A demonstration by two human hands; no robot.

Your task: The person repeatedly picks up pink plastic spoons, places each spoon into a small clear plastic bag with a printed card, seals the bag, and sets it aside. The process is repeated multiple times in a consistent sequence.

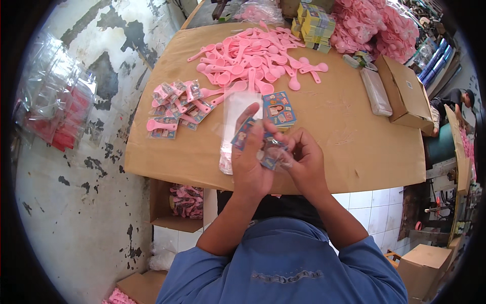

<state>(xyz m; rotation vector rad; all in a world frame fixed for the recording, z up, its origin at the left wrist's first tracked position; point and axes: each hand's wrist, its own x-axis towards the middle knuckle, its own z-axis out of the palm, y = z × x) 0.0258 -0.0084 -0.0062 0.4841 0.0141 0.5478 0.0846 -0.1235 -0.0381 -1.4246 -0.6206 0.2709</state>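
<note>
Over the front middle of the table, my left hand (249,169) is closed on a small blue printed card (242,136) with clear plastic around its lower part. My right hand (309,164) pinches the edge of that plastic; its fingertips partly hide it. Behind my hands lies a stack of similar blue cards (277,109). A pile of flat clear plastic bags (228,152) sits under and beside my left hand. To the left are several pink scoops packed with blue cards in clear bags (177,106). A large heap of loose pink scoops (243,55) covers the back of the table.
Bundled yellow cards (315,30) and big bags of pink scoops (369,28) stand at the back. A cardboard box (405,91) and a clear-wrapped pack (375,91) sit at the right edge. Clear bags hang on the left wall. Another person is at far right.
</note>
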